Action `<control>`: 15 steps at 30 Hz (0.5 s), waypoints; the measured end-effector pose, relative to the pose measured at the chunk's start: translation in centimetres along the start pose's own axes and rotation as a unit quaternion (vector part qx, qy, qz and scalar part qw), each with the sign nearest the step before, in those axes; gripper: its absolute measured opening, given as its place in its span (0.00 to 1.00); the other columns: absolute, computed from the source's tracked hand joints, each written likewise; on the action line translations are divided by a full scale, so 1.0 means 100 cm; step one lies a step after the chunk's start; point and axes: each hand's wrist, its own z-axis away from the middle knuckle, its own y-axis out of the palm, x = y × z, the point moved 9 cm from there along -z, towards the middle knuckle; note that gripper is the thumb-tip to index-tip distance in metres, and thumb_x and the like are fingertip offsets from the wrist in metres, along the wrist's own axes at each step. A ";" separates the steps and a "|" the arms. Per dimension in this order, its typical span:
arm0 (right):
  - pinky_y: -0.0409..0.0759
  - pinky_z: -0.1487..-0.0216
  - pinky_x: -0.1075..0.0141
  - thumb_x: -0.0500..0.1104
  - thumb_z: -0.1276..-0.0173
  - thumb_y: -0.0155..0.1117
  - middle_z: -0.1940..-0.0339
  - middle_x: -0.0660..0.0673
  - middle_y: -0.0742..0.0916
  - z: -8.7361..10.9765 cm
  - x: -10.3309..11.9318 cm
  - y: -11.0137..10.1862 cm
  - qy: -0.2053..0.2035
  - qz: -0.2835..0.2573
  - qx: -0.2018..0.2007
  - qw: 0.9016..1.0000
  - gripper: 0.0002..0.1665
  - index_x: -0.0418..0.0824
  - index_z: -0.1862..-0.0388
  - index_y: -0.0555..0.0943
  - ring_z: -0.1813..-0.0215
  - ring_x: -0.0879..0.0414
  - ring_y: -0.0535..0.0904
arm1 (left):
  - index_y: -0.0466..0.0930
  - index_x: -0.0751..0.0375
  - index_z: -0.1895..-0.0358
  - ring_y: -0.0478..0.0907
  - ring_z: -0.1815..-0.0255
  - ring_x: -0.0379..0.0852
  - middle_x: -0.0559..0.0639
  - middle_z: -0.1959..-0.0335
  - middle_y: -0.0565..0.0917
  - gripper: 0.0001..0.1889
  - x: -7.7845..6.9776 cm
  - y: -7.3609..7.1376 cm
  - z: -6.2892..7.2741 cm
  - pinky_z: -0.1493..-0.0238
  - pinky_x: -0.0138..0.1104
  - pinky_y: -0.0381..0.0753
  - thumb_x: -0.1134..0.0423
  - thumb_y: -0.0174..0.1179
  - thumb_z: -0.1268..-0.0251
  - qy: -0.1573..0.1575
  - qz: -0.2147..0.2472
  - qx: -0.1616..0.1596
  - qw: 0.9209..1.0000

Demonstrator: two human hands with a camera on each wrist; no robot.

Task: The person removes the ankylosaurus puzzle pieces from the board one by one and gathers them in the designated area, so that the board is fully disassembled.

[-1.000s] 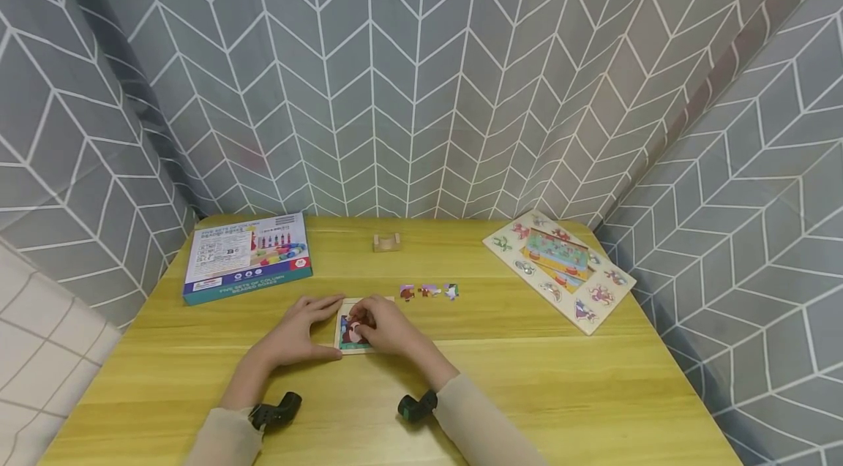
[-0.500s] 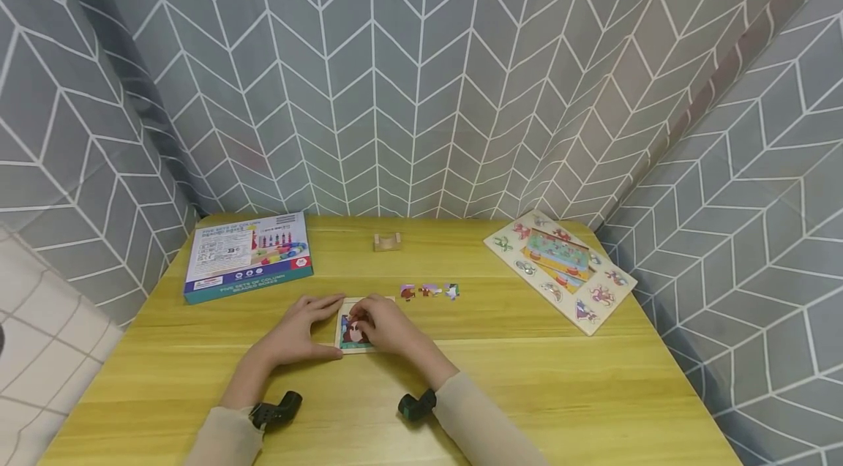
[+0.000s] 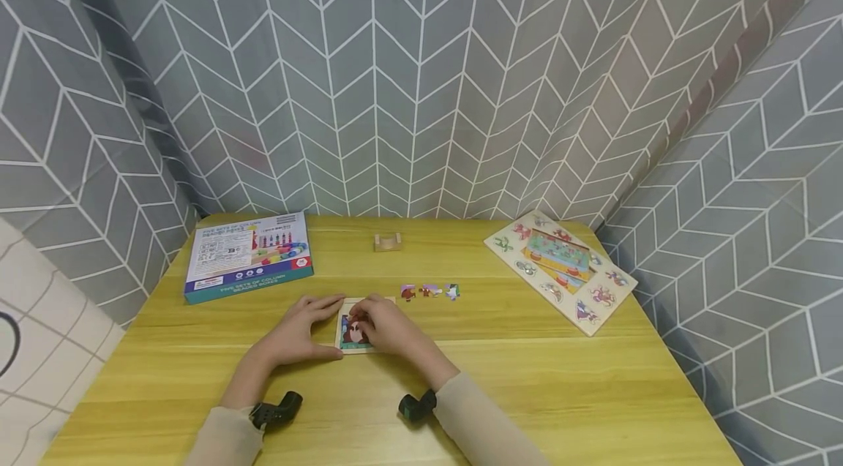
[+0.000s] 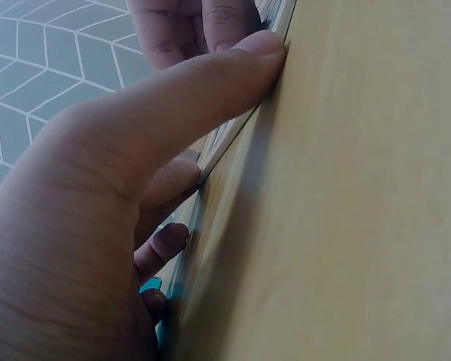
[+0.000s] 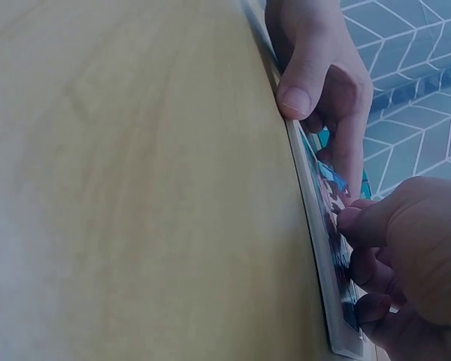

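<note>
A small square jigsaw puzzle in a pale wooden frame [image 3: 349, 350] lies on the table, its picture dark red, blue and green. My left hand [image 3: 299, 334] holds the frame's left side, thumb at the near corner and forefinger at the far one. Over the picture, my right hand [image 3: 388, 325] bends its thumb and fingers down onto a puzzle piece [image 5: 332, 177], whose blue edge tilts up from the board in the right wrist view. The right fingers hide much of the puzzle. Several loose puzzle pieces [image 3: 429, 291] lie in a row just beyond the right hand.
A boxed bead set [image 3: 246, 257] stands at the back left. The small wooden block [image 3: 386, 241] sits at the back middle. At the right, a wooden animal puzzle board [image 3: 507, 261] carries picture cards [image 3: 560, 257]. A patterned curtain [image 3: 421, 85] hangs behind the table.
The right fingers have shifted slightly over the picture, and the piece under them has turned a little. The left hand, the frame and the loose pieces stay in place.
</note>
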 end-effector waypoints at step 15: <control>0.81 0.49 0.71 0.35 0.19 0.62 0.48 0.44 0.87 0.004 0.002 -0.006 -0.005 -0.008 -0.002 1.000 0.13 0.38 0.41 0.86 0.51 0.59 0.82 | 0.68 0.50 0.18 0.67 0.41 0.49 0.53 0.21 0.72 0.54 0.002 0.001 -0.001 0.38 0.58 0.74 0.34 0.79 0.48 -0.001 -0.007 0.000 1.000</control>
